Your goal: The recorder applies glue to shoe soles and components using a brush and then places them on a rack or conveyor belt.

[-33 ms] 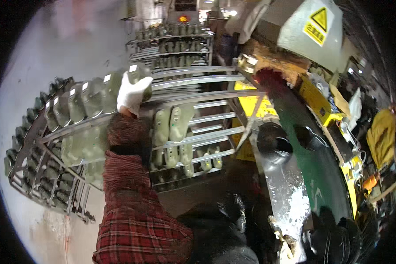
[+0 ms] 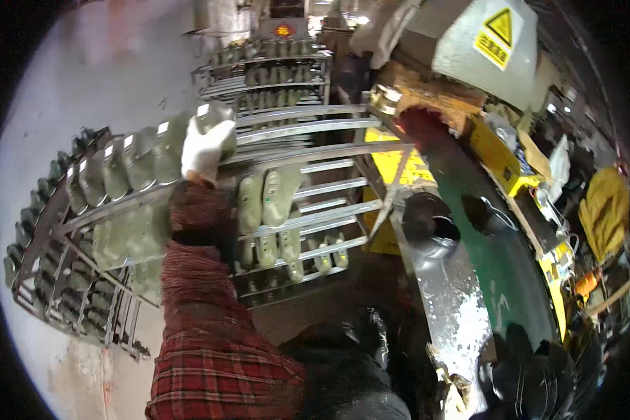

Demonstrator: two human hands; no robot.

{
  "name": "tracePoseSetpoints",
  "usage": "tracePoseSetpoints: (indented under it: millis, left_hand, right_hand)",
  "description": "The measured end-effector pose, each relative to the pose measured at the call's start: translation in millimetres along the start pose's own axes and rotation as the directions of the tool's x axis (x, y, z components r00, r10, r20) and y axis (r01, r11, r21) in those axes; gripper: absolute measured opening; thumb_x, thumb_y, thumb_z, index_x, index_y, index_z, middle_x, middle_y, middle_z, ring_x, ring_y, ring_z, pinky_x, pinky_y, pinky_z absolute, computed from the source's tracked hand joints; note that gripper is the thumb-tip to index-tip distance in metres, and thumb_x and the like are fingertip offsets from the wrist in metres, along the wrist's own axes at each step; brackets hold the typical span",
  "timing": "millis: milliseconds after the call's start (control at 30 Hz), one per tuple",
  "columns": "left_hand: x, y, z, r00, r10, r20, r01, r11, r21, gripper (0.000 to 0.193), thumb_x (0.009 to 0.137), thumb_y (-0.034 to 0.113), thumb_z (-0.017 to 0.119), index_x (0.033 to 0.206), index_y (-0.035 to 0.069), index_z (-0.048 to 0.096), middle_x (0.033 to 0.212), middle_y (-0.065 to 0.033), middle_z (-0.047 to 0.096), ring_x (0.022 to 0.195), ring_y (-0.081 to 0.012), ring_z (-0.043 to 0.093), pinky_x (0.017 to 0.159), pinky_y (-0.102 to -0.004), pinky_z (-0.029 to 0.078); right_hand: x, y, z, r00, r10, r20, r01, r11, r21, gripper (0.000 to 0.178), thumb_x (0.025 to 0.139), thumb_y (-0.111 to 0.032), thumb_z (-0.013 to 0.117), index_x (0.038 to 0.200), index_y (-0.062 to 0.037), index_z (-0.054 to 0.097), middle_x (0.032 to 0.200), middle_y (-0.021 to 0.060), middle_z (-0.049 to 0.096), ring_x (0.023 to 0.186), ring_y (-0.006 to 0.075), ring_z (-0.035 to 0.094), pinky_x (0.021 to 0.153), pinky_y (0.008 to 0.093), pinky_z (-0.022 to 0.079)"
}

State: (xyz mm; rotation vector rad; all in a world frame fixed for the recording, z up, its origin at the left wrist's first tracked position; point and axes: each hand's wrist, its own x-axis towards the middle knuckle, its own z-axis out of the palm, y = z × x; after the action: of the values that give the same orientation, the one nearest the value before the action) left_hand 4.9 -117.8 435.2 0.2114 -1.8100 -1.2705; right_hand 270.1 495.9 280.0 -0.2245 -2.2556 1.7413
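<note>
My left hand (image 2: pixel 205 145), in a white glove, reaches forward to the top of a metal rack (image 2: pixel 294 155). Its fingers close around the upper part of an olive-green shoe (image 2: pixel 215 113) with a white label, at the right end of a row. Just left of the hand, several similar shoes (image 2: pixel 141 157) lean side by side on the same rack. Lower tiers hold more light olive shoes (image 2: pixel 276 196), soles facing me. The glove and forearm hide part of the held shoe and the rack. My right hand is out of view.
Another rack of shoes (image 2: pixel 22 241) stands at the left by the wall, and a further one (image 2: pixel 259 73) at the back. On the right runs a green belt (image 2: pixel 493 259), with a dark round object (image 2: pixel 430 224) beside it. A yellow bin (image 2: pixel 497 155) stands beyond.
The whole view has shifted slightly, so things sit a little further left. My left hand stays at the same shoe on the rack.
</note>
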Motion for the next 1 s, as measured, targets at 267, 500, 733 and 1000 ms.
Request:
tracePoseSetpoints:
  millis: [267,500,733,1000]
  left_hand:
    - [-152.2,63.4,123.2,0.802,-0.068,0.594,0.597,0.063,-0.799,0.066,0.091,0.037,0.055,0.135,-0.009,0.040,0.137,-0.0298,0.043,0.124,-0.0413,0.046,0.103,-0.0546,0.038]
    - [-303.2,70.4,229.9,-0.035,0.028,0.999,0.996,-0.081,0.037,0.082,0.089,0.054,0.049,0.140,-0.008,0.032,0.122,-0.0335,0.053,0.095,-0.0465,0.059,0.083,-0.0605,0.050]
    - [-403.9,97.2,254.6,-0.427,-0.111,0.898,0.901,-0.145,0.410,0.068,0.086,0.041,0.063,0.134,-0.003,0.043,0.123,-0.0270,0.055,0.101,-0.0422,0.061,0.080,-0.0563,0.056]
    - [-385.3,49.3,203.1,-0.703,0.134,0.698,0.694,-0.085,0.715,0.088,0.088,0.074,0.034,0.131,-0.002,0.046,0.106,-0.0285,0.060,0.088,-0.0412,0.061,0.068,-0.0523,0.052]
  right_hand:
    - [-55.0,-41.4,-42.5,0.867,0.038,-0.497,-0.123,0.983,-0.139,0.019,0.087,-0.008,0.065,0.103,0.0009,0.061,0.083,0.0044,0.064,0.072,0.0123,0.059,0.065,0.0244,0.048]
    - [-120.7,-72.3,-168.4,0.160,-0.435,-0.886,-0.324,0.825,-0.463,0.024,0.095,-0.031,0.061,0.095,-0.0076,0.068,0.067,-0.0021,0.058,0.058,0.0066,0.048,0.055,0.0220,0.039]
    - [-169.9,-5.0,-232.9,0.618,-0.389,-0.683,-0.613,0.305,-0.729,0.030,0.090,-0.036,0.066,0.086,-0.0067,0.067,0.065,0.0032,0.060,0.057,0.0127,0.052,0.057,0.0293,0.044]
    - [-158.9,-68.0,-165.3,0.321,-0.089,-0.943,-0.329,0.923,-0.199,0.017,0.092,-0.017,0.061,0.090,-0.0001,0.066,0.072,-0.0016,0.058,0.061,0.0045,0.050,0.054,0.0196,0.041]
